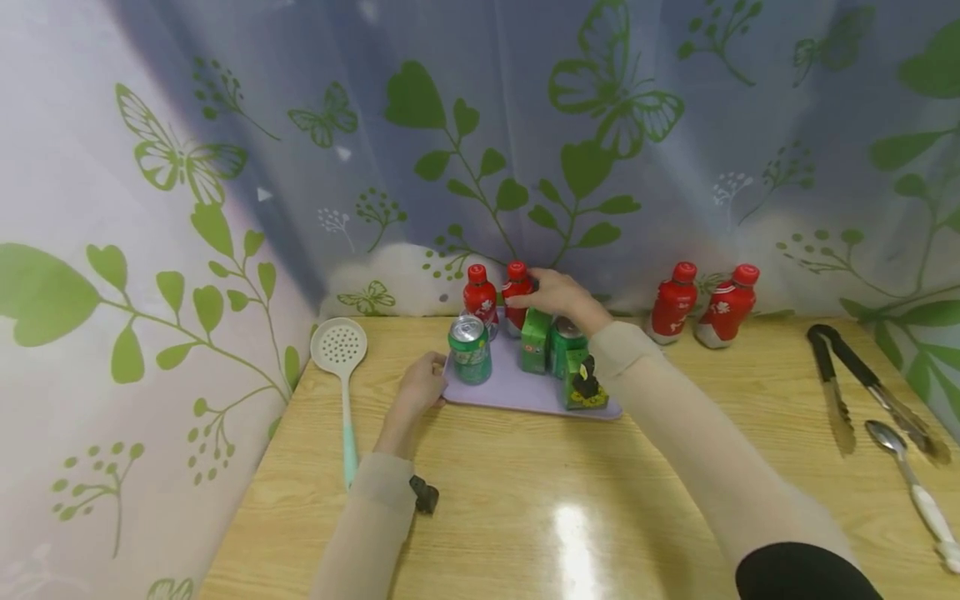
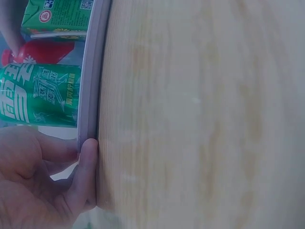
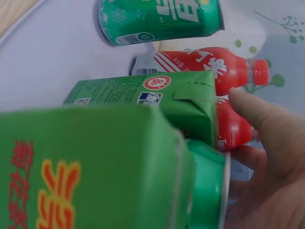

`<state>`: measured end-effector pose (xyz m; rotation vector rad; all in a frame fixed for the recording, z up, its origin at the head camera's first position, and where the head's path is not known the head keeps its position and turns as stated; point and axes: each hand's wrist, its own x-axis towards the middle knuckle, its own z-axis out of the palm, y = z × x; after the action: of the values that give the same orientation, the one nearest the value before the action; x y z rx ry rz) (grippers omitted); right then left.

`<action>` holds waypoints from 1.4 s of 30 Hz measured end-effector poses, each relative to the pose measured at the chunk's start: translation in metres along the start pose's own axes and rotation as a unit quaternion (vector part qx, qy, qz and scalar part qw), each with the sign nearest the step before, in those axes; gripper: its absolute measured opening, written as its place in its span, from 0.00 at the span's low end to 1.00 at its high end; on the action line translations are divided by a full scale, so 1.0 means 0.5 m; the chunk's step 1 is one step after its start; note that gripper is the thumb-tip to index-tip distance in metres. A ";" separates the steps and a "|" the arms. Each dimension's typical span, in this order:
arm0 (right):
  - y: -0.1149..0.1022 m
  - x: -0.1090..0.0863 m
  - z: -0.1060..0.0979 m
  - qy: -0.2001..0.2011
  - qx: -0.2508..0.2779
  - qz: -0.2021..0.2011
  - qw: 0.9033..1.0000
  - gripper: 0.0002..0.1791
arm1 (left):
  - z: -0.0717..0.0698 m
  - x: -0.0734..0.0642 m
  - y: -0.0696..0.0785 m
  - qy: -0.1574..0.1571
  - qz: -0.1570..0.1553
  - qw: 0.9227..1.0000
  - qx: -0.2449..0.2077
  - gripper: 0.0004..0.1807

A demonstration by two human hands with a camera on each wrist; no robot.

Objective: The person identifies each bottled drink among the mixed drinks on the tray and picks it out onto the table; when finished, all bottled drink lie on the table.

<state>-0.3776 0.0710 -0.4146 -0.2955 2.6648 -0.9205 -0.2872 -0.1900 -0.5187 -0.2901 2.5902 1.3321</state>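
Pinching tray edge [image 2: 90,95], left hand [image 1: 422,385] well apart from skimmer [image 1: 340,346]

We count eight drink containers: four red bottles [image 1: 478,296] [image 1: 515,293] [image 1: 672,307] [image 1: 727,308], two green cans [image 1: 470,354] [image 1: 566,337] and two green cartons [image 1: 535,342] [image 1: 573,383]. We number three utensils: one slotted skimmer [image 1: 339,346], one pair of tongs [image 1: 851,356] and one spoon [image 1: 926,510]. Of trays we find just one, the lilac tray [image 1: 510,387], and of tables also one, the wood-toned table [image 1: 525,492]. We see two hands [image 1: 422,383] [image 1: 558,296] and two pale sleeves [image 1: 375,517] [image 1: 697,433].
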 end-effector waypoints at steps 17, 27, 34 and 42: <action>-0.005 0.027 0.022 0.065 -0.040 -0.003 0.997 0.39 | 0.000 0.004 0.005 0.005 0.003 1.000 0.013 0.28; -0.012 0.022 0.012 0.105 -0.010 -0.023 0.994 0.42 | -0.002 0.000 0.002 0.011 0.003 1.000 0.018 0.27; -0.016 -0.005 -0.015 0.129 0.026 -0.062 0.989 0.41 | 0.000 -0.002 0.005 0.007 -0.005 1.000 0.014 0.28; -0.005 -0.012 -0.034 0.146 0.097 -0.078 0.981 0.44 | 0.003 0.002 0.001 0.009 -0.002 1.000 0.015 0.28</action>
<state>-0.3778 0.0805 -0.3989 -0.3512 2.8128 -1.3585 -0.2881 -0.1885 -0.5195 -0.3036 2.6193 1.2942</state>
